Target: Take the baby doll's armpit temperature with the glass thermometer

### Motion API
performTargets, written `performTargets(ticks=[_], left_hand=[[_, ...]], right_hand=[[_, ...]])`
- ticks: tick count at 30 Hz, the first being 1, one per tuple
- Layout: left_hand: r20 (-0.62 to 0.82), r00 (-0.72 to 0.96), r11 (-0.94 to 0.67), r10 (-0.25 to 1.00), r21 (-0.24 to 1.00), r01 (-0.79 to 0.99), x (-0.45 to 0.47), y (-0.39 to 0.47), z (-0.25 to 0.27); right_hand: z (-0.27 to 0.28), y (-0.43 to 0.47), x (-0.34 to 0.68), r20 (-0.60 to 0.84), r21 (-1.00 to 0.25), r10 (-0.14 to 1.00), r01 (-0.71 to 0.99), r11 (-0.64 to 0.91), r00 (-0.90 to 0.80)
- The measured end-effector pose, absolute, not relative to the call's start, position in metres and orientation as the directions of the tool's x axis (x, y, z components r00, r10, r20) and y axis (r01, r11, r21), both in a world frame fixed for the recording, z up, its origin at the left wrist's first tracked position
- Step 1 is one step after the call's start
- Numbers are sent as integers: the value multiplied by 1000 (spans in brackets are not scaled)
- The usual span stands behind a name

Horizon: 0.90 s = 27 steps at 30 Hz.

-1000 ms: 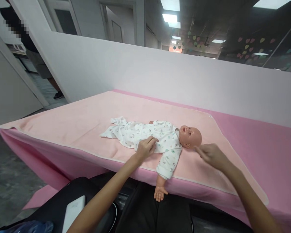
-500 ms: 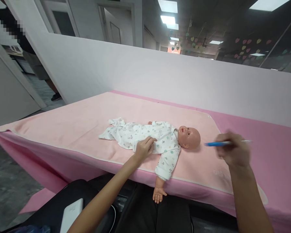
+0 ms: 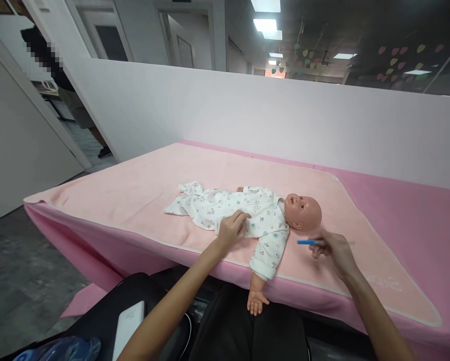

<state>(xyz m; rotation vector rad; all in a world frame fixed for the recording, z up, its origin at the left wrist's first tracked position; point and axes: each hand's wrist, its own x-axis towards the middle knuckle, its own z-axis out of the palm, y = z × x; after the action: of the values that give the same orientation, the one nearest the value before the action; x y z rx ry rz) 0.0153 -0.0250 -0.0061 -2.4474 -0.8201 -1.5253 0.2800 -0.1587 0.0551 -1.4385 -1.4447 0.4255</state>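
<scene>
A baby doll in a white printed sleepsuit lies on its back, its bald head to the right. One doll arm hangs over the near table edge. My left hand rests on the doll's near side, fingers loosely bent and slightly apart, with nothing visible in them. My right hand is closed on a slim blue-ended stick, its pale other end blurred. That hand is just below the doll's head, the blue end pointing left, close to the shoulder. What kind of stick it is I cannot make out.
A peach mat covers much of the pink-clothed table, against a white partition. At lower left, a white flat box-like object lies on a black seat beside blue plastic. A person stands beyond the doorway.
My right hand has moved left and slightly down with the stick, from right of the doll's head to below it. My left hand stays on the doll. The view has shifted slightly.
</scene>
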Motion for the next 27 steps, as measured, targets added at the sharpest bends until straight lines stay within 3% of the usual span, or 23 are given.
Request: performTargets(ticks=[4, 7, 10, 13, 20, 27], left_hand=[[877, 345, -844, 335, 116, 524, 17, -24, -7], [879, 428, -859, 211, -43, 511, 22, -25, -5], [840, 538, -865, 77, -212, 456, 34, -26, 2], [855, 511, -856, 87, -198, 478, 54, -22, 12], [841, 336, -766, 424, 135, 628, 96, -3, 26], [732, 459, -767, 504, 134, 628, 96, -6, 18]], right_hand=[[33, -165, 300, 444, -583, 894, 776, 239, 59], [18, -169, 314, 504, -278, 854, 913, 298, -125], [1, -168, 323, 464, -101, 850, 938, 330, -249], [-12, -163, 326, 441, -57, 854, 941, 332, -275], [-23, -159, 325, 421, -24, 862, 946, 322, -283], [-30, -169, 325, 319, -112, 923, 958, 263, -216]])
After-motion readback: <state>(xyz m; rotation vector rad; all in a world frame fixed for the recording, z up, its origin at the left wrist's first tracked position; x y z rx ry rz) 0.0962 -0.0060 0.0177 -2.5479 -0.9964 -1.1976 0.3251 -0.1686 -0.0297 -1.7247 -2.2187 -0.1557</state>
